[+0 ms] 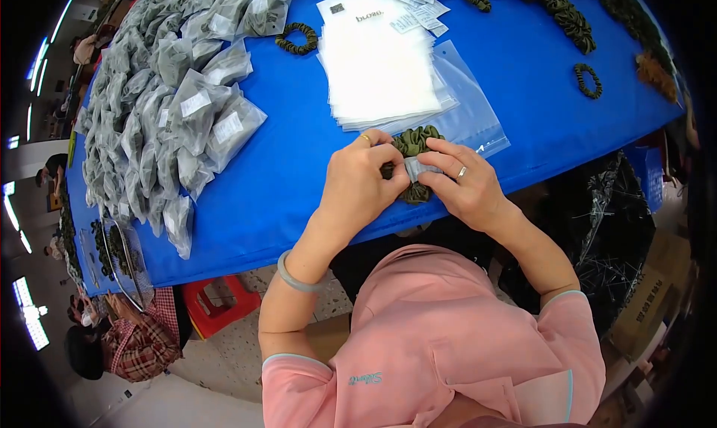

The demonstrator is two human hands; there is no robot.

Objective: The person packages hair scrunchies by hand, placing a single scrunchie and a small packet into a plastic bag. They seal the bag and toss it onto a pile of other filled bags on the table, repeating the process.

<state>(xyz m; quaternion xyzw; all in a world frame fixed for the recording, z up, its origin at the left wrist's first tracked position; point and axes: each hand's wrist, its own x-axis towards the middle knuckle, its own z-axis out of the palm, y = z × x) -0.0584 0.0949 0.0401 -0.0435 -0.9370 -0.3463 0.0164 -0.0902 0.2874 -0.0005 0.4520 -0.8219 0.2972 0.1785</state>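
Both hands meet at the table's near edge around a dark green scrunchie [416,138]. My left hand [362,170] is closed on its left side, thumb and fingertips pinching. My right hand [467,181] is closed on its other side, fingertips on a small whitish-grey label [418,169] that lies across the scrunchie. The fingers hide part of the label and the scrunchie. Just beyond the hands lie a stack of white frosted bags [377,69] and a clear zip bag [474,103].
A blue-covered table [523,99] carries a large heap of filled bags [160,107] at left. Loose scrunchies [296,38] and printed labels [418,17] lie farther back. A red stool [222,305], a person in a checked shirt [146,338] and a cardboard box [650,293] are around it.
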